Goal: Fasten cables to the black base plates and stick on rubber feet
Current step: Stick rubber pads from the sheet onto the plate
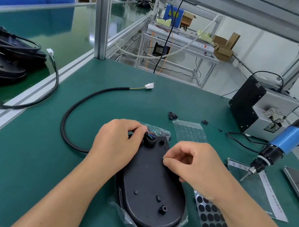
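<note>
- The tabletop (166, 100) is covered by a green mat.
- The plate (151, 186) is laid in the middle on a clear bag, its long side running away from the person.
- The cable (81, 100) is looped off to the left, and its end is held at the plate's far end by the left hand (117, 143), fingers curled round it.
- Something tiny, too small to tell, is pinched at the plate's right edge by the right hand (193, 167).
- The feet (209, 214) are kept on a sheet just right of the plate, nearest the right hand.
</note>
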Action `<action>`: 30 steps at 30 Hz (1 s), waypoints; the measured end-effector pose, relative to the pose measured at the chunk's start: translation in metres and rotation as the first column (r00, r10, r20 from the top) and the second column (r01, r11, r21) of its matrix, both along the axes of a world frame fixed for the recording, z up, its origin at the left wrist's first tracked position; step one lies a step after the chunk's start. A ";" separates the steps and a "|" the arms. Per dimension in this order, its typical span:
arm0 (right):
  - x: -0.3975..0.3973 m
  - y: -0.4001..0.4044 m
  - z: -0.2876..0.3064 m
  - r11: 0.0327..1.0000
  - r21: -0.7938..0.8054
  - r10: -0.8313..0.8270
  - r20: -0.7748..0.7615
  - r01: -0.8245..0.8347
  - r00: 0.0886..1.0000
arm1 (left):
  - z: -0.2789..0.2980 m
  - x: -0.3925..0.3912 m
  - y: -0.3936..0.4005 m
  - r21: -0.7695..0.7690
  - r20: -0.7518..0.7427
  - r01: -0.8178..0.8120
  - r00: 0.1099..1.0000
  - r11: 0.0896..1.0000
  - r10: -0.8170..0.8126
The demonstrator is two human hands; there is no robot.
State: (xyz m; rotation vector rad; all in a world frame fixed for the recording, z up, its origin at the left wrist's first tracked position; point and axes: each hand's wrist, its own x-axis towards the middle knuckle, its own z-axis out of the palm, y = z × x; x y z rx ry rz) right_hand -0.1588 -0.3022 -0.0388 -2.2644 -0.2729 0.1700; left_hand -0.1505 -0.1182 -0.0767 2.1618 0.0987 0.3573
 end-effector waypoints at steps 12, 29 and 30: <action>-0.003 -0.003 -0.001 0.999 0.037 0.010 0.008 -0.010 1.000 | -0.003 0.002 0.001 0.067 -0.005 -0.011 1.000 0.998 0.011; 0.015 -0.001 -0.006 0.989 0.115 -0.052 -0.303 0.091 0.952 | -0.002 0.002 0.001 0.060 0.033 0.004 0.999 0.998 -0.006; 0.016 -0.002 -0.006 0.982 0.152 -0.055 -0.342 0.114 0.938 | -0.002 0.002 0.001 0.063 0.031 0.007 0.999 0.998 -0.009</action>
